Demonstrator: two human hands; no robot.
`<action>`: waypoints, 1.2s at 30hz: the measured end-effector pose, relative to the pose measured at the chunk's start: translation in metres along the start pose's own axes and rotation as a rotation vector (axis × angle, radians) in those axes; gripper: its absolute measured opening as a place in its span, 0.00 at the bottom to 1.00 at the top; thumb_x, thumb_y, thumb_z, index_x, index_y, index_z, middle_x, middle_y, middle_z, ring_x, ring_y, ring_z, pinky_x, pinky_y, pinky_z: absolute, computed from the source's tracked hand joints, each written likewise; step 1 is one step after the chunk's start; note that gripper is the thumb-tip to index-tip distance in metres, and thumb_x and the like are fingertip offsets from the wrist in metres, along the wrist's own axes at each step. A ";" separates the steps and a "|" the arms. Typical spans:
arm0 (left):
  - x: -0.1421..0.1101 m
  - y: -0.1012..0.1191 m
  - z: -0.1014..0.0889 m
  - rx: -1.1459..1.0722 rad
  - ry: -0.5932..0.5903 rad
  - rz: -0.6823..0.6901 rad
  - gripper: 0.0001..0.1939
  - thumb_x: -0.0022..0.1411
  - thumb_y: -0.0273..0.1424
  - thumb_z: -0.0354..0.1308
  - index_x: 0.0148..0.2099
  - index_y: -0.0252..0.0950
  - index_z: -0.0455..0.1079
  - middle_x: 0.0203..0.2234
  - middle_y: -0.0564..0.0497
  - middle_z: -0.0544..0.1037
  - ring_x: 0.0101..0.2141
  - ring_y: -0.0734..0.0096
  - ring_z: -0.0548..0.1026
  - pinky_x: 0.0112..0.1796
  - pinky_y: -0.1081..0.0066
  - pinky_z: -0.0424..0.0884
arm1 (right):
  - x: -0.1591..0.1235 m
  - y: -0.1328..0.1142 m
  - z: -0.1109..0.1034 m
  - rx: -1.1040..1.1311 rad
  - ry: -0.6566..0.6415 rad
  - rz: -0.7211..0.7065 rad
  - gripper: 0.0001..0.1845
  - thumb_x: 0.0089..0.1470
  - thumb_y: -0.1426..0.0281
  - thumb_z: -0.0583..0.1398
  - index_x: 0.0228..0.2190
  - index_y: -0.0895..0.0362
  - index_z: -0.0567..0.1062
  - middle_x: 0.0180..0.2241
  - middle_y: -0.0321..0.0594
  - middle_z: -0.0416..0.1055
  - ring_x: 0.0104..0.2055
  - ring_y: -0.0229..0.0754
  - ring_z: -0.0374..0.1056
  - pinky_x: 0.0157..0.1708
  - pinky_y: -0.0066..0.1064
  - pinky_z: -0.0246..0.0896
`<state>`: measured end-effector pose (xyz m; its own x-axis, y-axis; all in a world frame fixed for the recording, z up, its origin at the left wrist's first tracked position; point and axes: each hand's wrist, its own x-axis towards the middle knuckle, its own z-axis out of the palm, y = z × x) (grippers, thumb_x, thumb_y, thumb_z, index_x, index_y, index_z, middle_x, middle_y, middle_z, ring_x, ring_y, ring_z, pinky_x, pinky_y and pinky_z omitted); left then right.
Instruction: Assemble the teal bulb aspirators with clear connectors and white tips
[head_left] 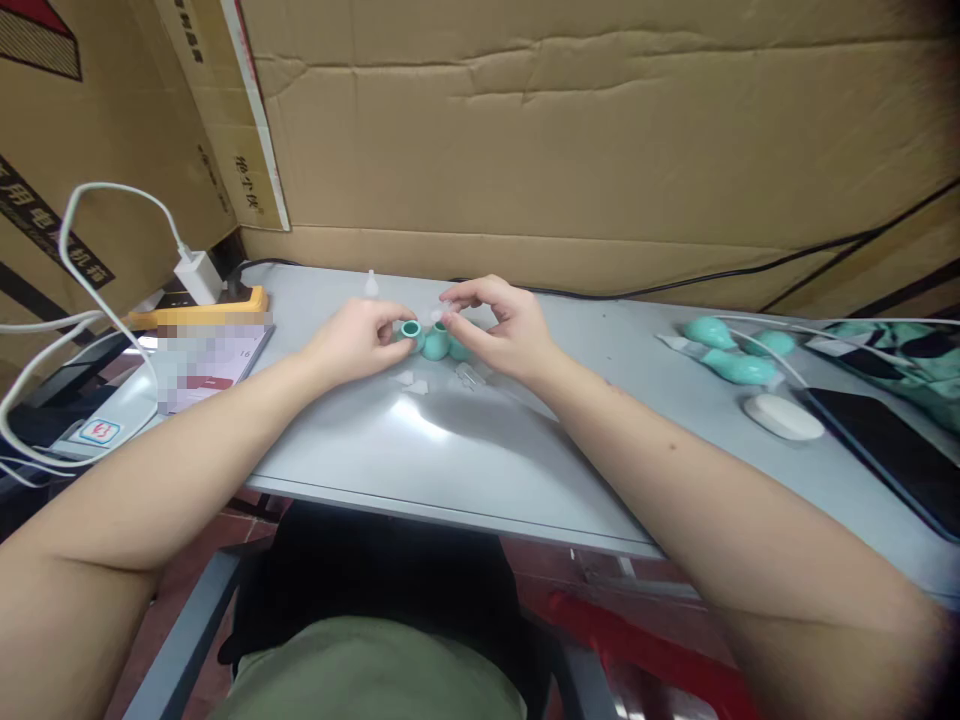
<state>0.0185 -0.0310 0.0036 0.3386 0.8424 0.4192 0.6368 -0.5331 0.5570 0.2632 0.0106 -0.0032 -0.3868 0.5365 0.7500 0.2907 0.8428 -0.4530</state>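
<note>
Steadying the left bulb point(410, 332) at its mouth, the left hand point(358, 340) has its thumb and forefinger curved to either side of the rim. The right hand point(510, 325) pinches a small translucent piece point(437, 314) between thumb and fingertips, just above the middle bulb point(435, 345); whether piece and bulb touch, I cannot tell.

For writing, the cardboard point(562, 150) has a tan strip point(247, 165) reading 绝尘侠, and the box point(82, 130) at left carries a dark band with white characters, 用电脑机箱 among them. The booklet point(217, 365) shows a 16, the rest blurred out. A blue-edged sticker point(100, 431) bears red marks too small to read. No brand can be read on the bulbs.

The bulbs are glossy mint green and rounded, with open, darker mouths on the left and middle ones. They stand close together on the grey desk point(450, 450), between the hands, with the right bulb point(459, 349) partly behind the right thumb. A white nozzle point(371, 284) stands behind the left hand. White scraps point(413, 384) and a clear piece point(471, 376) lie in front of the bulbs.
</note>
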 end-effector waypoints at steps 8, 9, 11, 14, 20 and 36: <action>0.000 0.000 0.001 -0.049 0.006 -0.054 0.15 0.61 0.35 0.63 0.46 0.33 0.84 0.19 0.59 0.67 0.23 0.77 0.61 0.28 0.70 0.58 | -0.003 0.001 0.007 0.048 0.038 0.042 0.08 0.60 0.65 0.68 0.41 0.53 0.83 0.41 0.42 0.84 0.44 0.47 0.79 0.48 0.43 0.76; 0.000 0.000 0.001 -0.068 -0.005 -0.054 0.15 0.61 0.35 0.62 0.45 0.33 0.83 0.19 0.59 0.67 0.23 0.77 0.61 0.28 0.70 0.58 | 0.000 0.000 0.007 0.058 0.040 0.050 0.08 0.59 0.65 0.68 0.41 0.53 0.83 0.41 0.42 0.84 0.44 0.47 0.79 0.48 0.43 0.76; 0.000 0.001 0.002 -0.114 -0.030 -0.054 0.12 0.62 0.36 0.62 0.41 0.33 0.80 0.19 0.60 0.65 0.22 0.77 0.60 0.28 0.70 0.57 | 0.009 -0.004 0.007 0.079 0.041 0.063 0.08 0.58 0.65 0.68 0.40 0.53 0.83 0.40 0.41 0.84 0.42 0.46 0.78 0.47 0.42 0.75; 0.000 0.002 0.004 -0.188 -0.012 -0.059 0.12 0.62 0.39 0.63 0.35 0.35 0.75 0.19 0.60 0.62 0.22 0.78 0.59 0.27 0.71 0.56 | 0.023 -0.009 0.009 0.131 0.010 0.067 0.08 0.56 0.66 0.69 0.39 0.53 0.83 0.37 0.40 0.83 0.39 0.44 0.77 0.46 0.40 0.74; 0.001 -0.001 0.003 -0.301 0.110 -0.057 0.14 0.60 0.40 0.66 0.42 0.34 0.80 0.19 0.62 0.59 0.22 0.78 0.57 0.27 0.71 0.57 | 0.015 -0.016 0.019 0.250 0.127 0.074 0.08 0.60 0.64 0.69 0.41 0.53 0.81 0.40 0.40 0.82 0.37 0.42 0.77 0.41 0.36 0.77; -0.002 0.000 0.004 -0.307 0.241 0.066 0.14 0.69 0.39 0.66 0.51 0.37 0.83 0.45 0.44 0.85 0.41 0.67 0.80 0.39 0.71 0.79 | -0.001 -0.021 0.020 0.480 0.180 0.297 0.23 0.58 0.46 0.73 0.41 0.49 0.78 0.39 0.37 0.75 0.29 0.39 0.79 0.32 0.34 0.81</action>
<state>0.0203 -0.0329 0.0001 0.1759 0.7827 0.5970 0.3700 -0.6146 0.6967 0.2396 -0.0067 -0.0041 -0.1831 0.7722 0.6084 -0.0806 0.6050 -0.7921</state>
